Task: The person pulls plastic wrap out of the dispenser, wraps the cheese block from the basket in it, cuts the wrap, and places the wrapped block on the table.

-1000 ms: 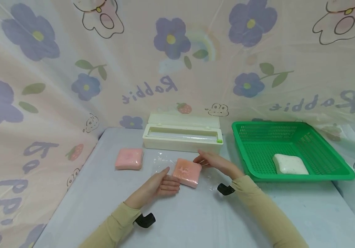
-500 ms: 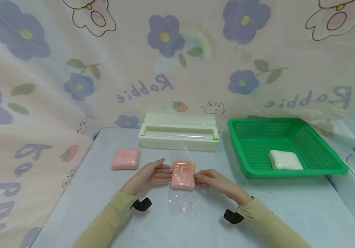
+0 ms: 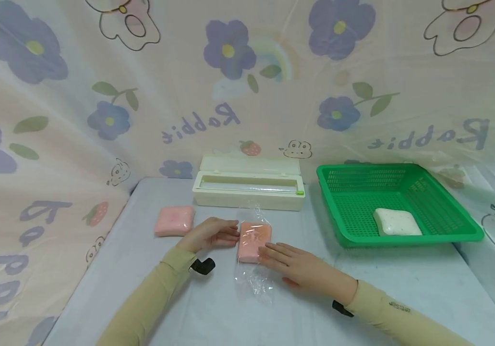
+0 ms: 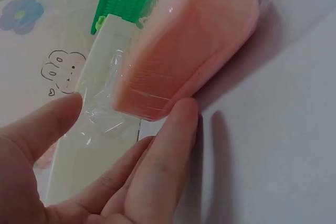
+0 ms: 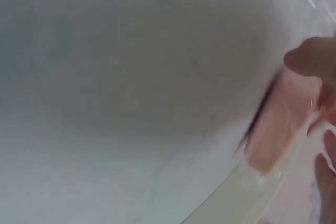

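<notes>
A pink bar of soap lies on the table, covered with clear cling film whose loose ends stick out at its far and near sides. My left hand is at the soap's left edge; in the left wrist view a fingertip meets its lower edge, with the thumb apart from it. Fairly straight fingers of my right hand lie over the soap's near right edge. The right wrist view is blurred, but shows the soap beside that hand's fingers.
Behind the soap stands a cream cling film dispenser with its lid raised. Another wrapped pink soap lies to the left. A green basket at the right holds a white soap. A patterned curtain encloses the back.
The soap has been turned from slanted to straight, its loose film now pointing near and far. My right hand has moved from its far right side to over its near right edge.
</notes>
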`<state>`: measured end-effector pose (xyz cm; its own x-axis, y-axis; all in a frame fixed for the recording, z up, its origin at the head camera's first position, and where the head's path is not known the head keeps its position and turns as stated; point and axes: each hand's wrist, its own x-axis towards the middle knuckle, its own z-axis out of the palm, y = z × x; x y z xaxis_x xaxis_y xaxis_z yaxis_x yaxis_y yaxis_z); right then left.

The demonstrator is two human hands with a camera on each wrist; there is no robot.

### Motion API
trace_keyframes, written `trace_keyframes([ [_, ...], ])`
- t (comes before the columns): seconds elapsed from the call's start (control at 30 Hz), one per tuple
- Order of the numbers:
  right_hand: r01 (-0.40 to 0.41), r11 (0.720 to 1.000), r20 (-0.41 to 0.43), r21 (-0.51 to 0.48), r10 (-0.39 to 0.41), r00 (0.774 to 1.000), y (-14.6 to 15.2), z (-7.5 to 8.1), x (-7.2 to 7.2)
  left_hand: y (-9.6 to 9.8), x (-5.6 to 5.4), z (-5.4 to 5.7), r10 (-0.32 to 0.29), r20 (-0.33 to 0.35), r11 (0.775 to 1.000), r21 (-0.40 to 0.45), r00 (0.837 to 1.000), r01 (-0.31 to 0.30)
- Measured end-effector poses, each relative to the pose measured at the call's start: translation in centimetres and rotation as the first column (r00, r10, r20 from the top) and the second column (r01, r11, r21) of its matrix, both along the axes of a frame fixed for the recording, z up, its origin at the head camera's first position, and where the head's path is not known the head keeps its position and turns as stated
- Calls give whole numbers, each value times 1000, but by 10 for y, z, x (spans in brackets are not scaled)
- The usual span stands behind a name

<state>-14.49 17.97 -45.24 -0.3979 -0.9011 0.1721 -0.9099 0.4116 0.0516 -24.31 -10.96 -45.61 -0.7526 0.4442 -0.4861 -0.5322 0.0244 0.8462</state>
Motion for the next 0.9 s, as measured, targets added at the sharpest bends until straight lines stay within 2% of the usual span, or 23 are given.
trace_keyframes([
  [0.07, -47, 996, -80, 74, 53, 995, -6, -2, 1, 1, -3, -1, -16, -11, 1000, -7, 1000, 16],
  [0.17, -88, 987, -173, 131, 111, 979, -17, -5, 3, 3, -5, -3, -25, -15, 1000, -11, 1000, 25],
  [0.33, -132, 973, -245, 188, 177, 953, -35, -9, 6, 3, -5, -4, -47, -31, 999, -8, 998, 47],
  [0.47, -159, 969, -272, 190, 208, 940, -43, -13, 7, 5, -5, -6, -59, -29, 998, -3, 998, 59],
  [0.77, -173, 970, -248, 168, 212, 945, -46, -8, 4, 6, -7, -10, -57, -33, 998, -9, 998, 56],
  [0.9, -194, 980, -155, 35, 197, 968, -48, -6, 1, 6, -8, -10, -50, -49, 999, -17, 998, 49],
])
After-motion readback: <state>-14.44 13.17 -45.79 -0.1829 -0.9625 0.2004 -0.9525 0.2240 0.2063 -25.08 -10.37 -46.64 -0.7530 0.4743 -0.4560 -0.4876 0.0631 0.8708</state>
